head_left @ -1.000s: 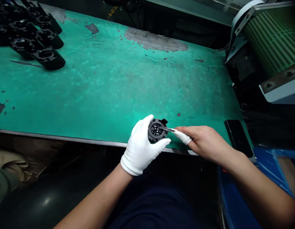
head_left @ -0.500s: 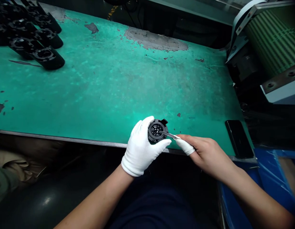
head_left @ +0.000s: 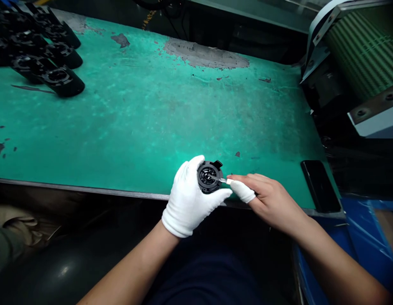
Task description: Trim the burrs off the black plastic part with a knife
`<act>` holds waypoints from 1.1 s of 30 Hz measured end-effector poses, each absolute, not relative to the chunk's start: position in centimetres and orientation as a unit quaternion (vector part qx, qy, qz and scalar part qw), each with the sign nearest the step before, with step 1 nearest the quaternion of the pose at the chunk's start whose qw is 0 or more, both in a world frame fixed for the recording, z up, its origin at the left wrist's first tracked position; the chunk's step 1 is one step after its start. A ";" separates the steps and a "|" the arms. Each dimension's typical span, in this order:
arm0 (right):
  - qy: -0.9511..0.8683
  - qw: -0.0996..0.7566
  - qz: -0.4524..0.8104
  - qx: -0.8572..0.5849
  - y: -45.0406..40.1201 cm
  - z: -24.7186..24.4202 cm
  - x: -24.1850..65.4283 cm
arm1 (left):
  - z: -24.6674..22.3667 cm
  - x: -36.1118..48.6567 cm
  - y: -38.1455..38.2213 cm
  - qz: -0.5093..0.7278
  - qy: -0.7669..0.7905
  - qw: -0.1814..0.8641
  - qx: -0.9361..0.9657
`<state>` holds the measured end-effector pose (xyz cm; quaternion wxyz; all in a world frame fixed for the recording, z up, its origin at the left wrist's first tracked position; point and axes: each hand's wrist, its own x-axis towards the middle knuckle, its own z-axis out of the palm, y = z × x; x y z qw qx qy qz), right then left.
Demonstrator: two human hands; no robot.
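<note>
Black round part (head_left: 205, 173), probably light, stiff, best gripped by its rim: left hand (head_left: 187, 200) half-curled around it, right hand (head_left: 266, 192) pinching metal tool (head_left: 219, 179).

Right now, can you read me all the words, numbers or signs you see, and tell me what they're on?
None can be read for sure.
Yellow marks beyond the green table: too blurred.
Tiny pale mark on the dark machine part at the right: too small.
Phone: no readable text.
Black round part: no readable text.
</note>
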<state>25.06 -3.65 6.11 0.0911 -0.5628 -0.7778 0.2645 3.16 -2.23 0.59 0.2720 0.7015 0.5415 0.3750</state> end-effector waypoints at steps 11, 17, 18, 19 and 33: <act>-0.807 0.032 0.179 -0.562 -2.3 5.4 25.2 | 1.2 3.6 -1.6 0.364 0.547 0.272 0.703; -0.823 0.019 0.131 -0.553 -2.1 5.6 25.0 | 1.2 3.6 -1.6 0.367 0.542 0.263 0.709; -0.825 0.019 0.117 -0.553 -2.2 5.6 25.0 | 1.3 3.5 -1.6 0.369 0.539 0.262 0.710; -0.827 0.019 0.107 -0.552 -2.2 5.6 25.0 | 1.3 3.5 -1.5 0.370 0.537 0.260 0.712; -0.836 0.029 0.126 -0.533 -2.1 5.6 25.1 | 1.0 3.6 -1.5 0.380 0.524 0.241 0.723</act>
